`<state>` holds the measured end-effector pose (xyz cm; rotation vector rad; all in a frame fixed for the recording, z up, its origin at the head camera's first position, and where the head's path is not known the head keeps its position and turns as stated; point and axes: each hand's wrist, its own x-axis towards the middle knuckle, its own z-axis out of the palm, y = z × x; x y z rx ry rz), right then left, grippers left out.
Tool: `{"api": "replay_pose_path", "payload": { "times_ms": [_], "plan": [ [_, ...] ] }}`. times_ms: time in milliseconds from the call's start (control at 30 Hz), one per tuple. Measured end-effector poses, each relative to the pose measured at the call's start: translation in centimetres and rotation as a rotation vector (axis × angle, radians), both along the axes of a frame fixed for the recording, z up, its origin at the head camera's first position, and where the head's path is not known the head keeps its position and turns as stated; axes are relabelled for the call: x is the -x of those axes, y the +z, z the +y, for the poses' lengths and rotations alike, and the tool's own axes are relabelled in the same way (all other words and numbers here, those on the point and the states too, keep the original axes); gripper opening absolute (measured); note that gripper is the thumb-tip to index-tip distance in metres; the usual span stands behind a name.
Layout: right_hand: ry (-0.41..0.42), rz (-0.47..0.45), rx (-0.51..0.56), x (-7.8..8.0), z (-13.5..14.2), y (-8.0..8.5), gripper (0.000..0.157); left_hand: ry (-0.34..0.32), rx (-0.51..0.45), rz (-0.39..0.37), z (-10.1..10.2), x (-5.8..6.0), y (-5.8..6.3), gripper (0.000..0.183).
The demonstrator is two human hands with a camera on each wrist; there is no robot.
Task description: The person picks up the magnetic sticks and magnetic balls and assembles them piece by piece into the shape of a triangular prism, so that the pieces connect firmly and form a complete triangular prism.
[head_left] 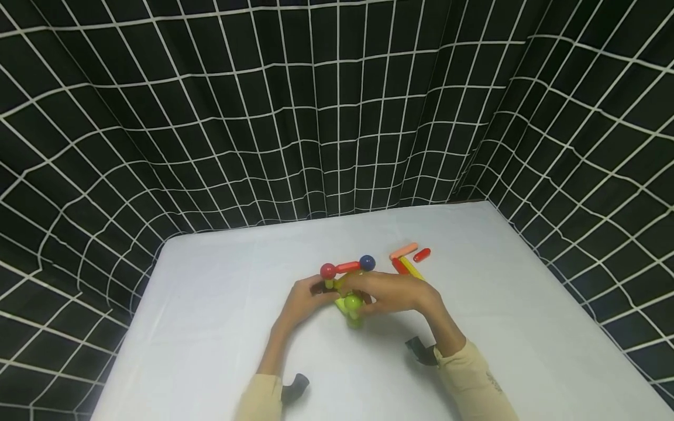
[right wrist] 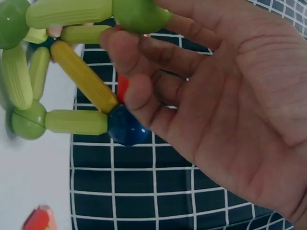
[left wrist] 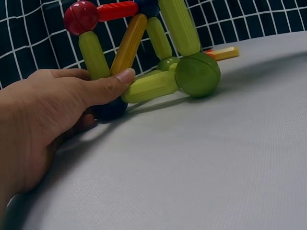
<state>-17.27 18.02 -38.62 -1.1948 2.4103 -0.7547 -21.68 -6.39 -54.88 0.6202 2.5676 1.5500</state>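
A frame of magnetic balls and ribbed rods stands on the white table between both hands. My left hand (head_left: 308, 301) grips its lower left corner, the thumb lying on a light green rod (left wrist: 151, 87) beside a low blue ball (left wrist: 111, 110). My right hand (head_left: 392, 290) reaches over the near side, its fingertips curled at an upper green ball (right wrist: 139, 14). At the back, a red rod (head_left: 347, 267) joins a red ball (head_left: 328, 271) to a blue ball (head_left: 367, 262). A yellow rod (left wrist: 128, 43) slants between the two blue balls.
Several loose rods lie behind the right hand: a peach one (head_left: 403, 251), a short red one (head_left: 422, 255), a yellow one (head_left: 412, 268) and another red one (head_left: 399, 266). A black curtain (head_left: 337, 117) with a white grid surrounds the white table (head_left: 210, 327).
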Motion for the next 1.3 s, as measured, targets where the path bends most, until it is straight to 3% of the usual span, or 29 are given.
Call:
{"api": "replay_pose_path", "payload": {
  "times_ms": [233, 367, 467, 567, 700, 800, 967, 1033, 1200, 1300],
  "plan": [
    [0.009, -0.036, -0.022, 0.0, 0.3, 0.1, 0.053, -0.006, -0.020, -0.009, 0.0, 0.1, 0.0, 0.031],
    [-0.048, -0.071, 0.002, 0.0, 2.1, 0.8, 0.058, -0.009, -0.025, -0.026, 0.1, 0.1, -0.1, 0.036],
    [-0.165, -0.051, 0.037, 0.4, 4.4, 1.1, 0.046, -0.010, -0.005, -0.022, 0.1, 0.2, -0.3, 0.039],
    [-0.333, 0.017, 0.045, 1.6, 7.2, 0.4, 0.033, 0.000, 0.017, -0.028, 0.0, 0.2, -0.4, 0.040],
    [-0.538, 0.072, 0.028, 3.5, 10.0, -2.0, 0.031, 0.007, 0.010, -0.039, 0.0, 0.2, -0.4, 0.041],
    [-0.619, 0.042, -0.017, 4.4, 11.1, -4.0, 0.033, 0.001, -0.009, -0.031, 0.0, 0.2, -0.5, 0.041],
    [-0.663, -0.078, -0.080, 5.4, 10.2, -6.1, 0.037, 0.002, -0.008, -0.020, -0.2, 0.3, -0.7, 0.039],
    [-0.656, -0.072, -0.101, 5.5, 9.5, -6.5, 0.036, 0.002, -0.001, -0.014, -0.2, 0.3, -0.7, 0.040],
    [-0.632, -0.025, -0.178, 5.4, 8.2, -6.8, 0.008, -0.010, 0.010, -0.001, -0.2, 0.2, -0.6, 0.042],
    [-0.628, -0.040, -0.210, 5.3, 7.9, -6.7, 0.014, -0.011, 0.014, 0.006, -0.2, 0.2, -0.5, 0.041]
  ]
}}
